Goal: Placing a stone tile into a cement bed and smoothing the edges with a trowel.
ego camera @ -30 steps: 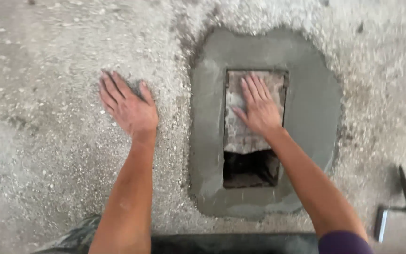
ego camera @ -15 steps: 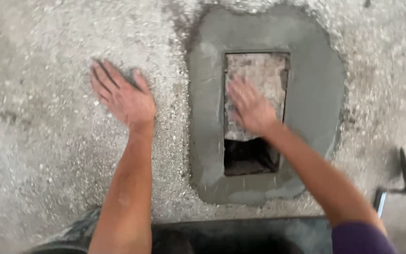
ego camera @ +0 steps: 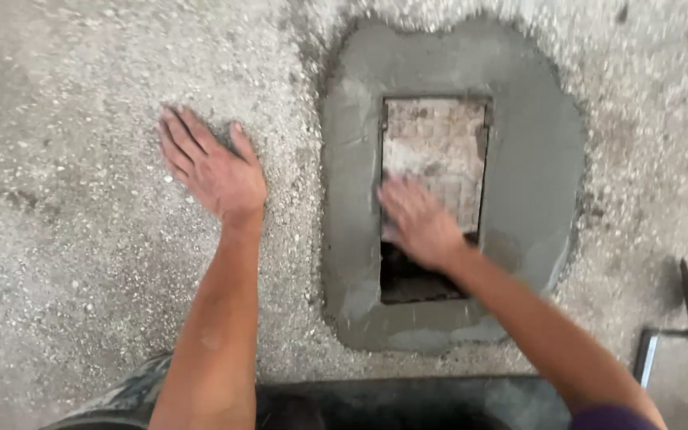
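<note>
1. Head view, left hand point(ego camera: 213, 171): lies flat on the gravelly ground point(ego camera: 81, 239), palm down, fingers stretched out and slightly spread, thumb out to the side. It grips nothing; it only presses on the ground, just left of the grey mortar point(ego camera: 356, 175).
2. Right hand point(ego camera: 420, 223): blurred by motion, it lies over the lower edge of the tile point(ego camera: 435, 151). The fingers look extended rather than curled, and appear to touch the tile's surface. How far apart they are cannot be told from the blur. No grasp is visible.
3. Tile: a pale, rough, rectangular slab sitting inside the rectangular opening, filling its upper part.
4. Hole point(ego camera: 420, 283): the dark, uncovered lower part of the opening, just below the tile and beside the right wrist.
5. Mortar: a smooth, wet grey band surrounding the opening on all sides, with an irregular outline against the ground.
6. Trowel point(ego camera: 682, 314): a dark metal tool with a pale handle, on the ground at the right edge, well apart from both hands.
7. No package, label or sign can be made out.
</note>
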